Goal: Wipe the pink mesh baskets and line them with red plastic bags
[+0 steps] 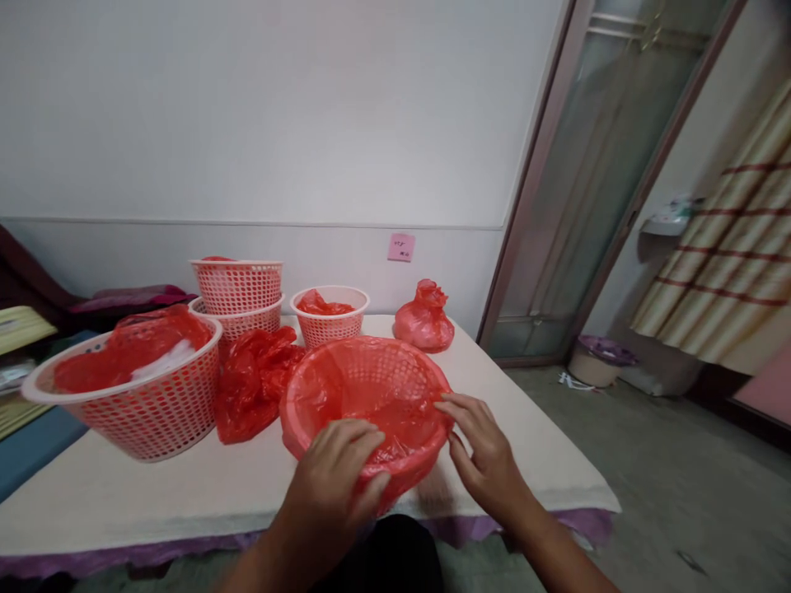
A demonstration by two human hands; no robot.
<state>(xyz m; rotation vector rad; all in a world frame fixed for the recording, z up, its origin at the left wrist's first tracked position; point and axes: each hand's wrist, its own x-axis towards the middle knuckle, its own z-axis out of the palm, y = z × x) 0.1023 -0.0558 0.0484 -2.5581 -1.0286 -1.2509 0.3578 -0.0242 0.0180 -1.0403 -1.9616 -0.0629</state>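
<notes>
A plastic basket (297,436) stands on the near edge of the white-covered table, lined with a thin red plastic bag (383,412) folded over its rim. My left hand (337,469) is at the near rim, its fingers curled over the bag on the inner side and its thumb outside. At the right rim, my right hand (485,449) grips the bag's edge between fingers and thumb. Inside, the bag lies loose against the basket's holes. Crumpled red plastic bags (253,383) lie left of the basket.
At left stands a large pink basket (161,420) with red plastic inside. Behind are stacked baskets (238,288) and a small basket (330,325). A knotted red bag (424,321) sits at back right. A bin (596,362) stands on the floor by the glass door (587,206).
</notes>
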